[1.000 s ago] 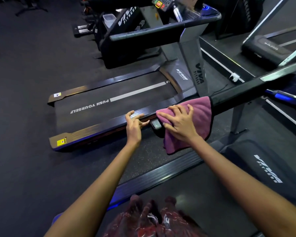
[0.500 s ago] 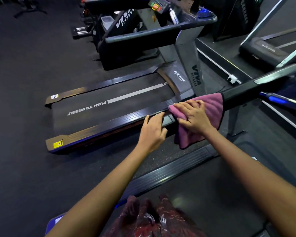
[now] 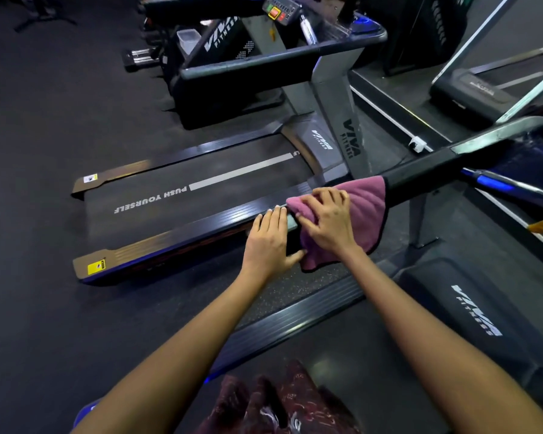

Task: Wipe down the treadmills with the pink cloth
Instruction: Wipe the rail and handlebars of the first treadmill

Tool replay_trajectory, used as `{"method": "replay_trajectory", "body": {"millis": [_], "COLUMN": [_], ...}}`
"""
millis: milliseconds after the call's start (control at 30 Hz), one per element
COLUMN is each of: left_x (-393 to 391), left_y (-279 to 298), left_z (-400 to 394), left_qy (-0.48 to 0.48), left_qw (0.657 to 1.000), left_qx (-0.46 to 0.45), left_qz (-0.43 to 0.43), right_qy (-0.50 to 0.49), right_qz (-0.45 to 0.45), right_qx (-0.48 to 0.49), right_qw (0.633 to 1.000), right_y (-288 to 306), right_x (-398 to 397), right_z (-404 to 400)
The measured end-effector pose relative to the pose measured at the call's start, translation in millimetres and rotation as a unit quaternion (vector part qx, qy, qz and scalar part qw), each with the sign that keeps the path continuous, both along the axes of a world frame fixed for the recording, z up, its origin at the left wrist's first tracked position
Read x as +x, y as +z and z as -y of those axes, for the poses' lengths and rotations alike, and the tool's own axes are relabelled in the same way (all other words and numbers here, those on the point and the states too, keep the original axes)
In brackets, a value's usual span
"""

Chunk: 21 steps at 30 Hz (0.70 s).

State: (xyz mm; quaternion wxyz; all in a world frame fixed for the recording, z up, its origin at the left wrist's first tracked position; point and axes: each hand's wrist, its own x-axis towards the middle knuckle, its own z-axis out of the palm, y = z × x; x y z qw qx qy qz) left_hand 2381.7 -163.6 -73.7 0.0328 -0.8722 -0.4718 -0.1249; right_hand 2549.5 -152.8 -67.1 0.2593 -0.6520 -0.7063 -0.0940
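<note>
A pink cloth is draped over the near end of the black handrail of the treadmill I stand on. My right hand lies on top of the cloth, its fingers bent and bunching the fabric against the rail. My left hand rests on the rail's bare end just left of the cloth, fingers laid fairly straight and the thumb touching the cloth's lower edge. The rail's end is hidden under both hands.
A second treadmill with "PUSH YOURSELF" on its belt lies to the left, across a strip of rubber floor. Its console and upright stand at the back. My treadmill's motor cover is at the right. Dumbbells lie far back.
My left hand moved right from beside the rail and settled on its end next to the cloth. My right hand's fingers went from spread flat to bent into the cloth.
</note>
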Motion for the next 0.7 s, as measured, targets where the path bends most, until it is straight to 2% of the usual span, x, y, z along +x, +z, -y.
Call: {"method": "replay_trajectory", "body": {"millis": [67, 133, 267, 400, 533, 633, 700], "left_x": [0, 1, 0, 0, -3, -4, -4], "left_y": [2, 2, 2, 5, 3, 3, 2], "left_z": [-1, 1, 3, 1, 3, 5, 5], "left_qy": [-0.002, -0.001, 0.000, 0.004, 0.000, -0.005, -0.005], "left_qw": [1.000, 1.000, 0.999, 0.999, 0.999, 0.999, 0.999], "left_qx": [-0.006, -0.005, 0.003, -0.018, -0.047, -0.037, -0.029], "left_qz": [0.000, -0.015, -0.033, -0.034, -0.015, -0.011, -0.014], "right_qy": [0.053, 0.064, -0.027, -0.084, -0.032, 0.033, 0.009], "right_qz": [0.028, 0.057, 0.030, -0.016, -0.017, 0.035, 0.039], "right_qx": [0.012, 0.006, -0.024, -0.033, 0.005, 0.015, 0.013], "right_qw": [0.998, 0.996, 0.999, 0.996, 0.999, 0.999, 0.999], "right_y": [-5, -3, 9, 14, -9, -12, -7], "right_x": [8, 33, 65, 30, -18, 6, 31], "right_z": [3, -2, -11, -12, 11, 10, 4]}}
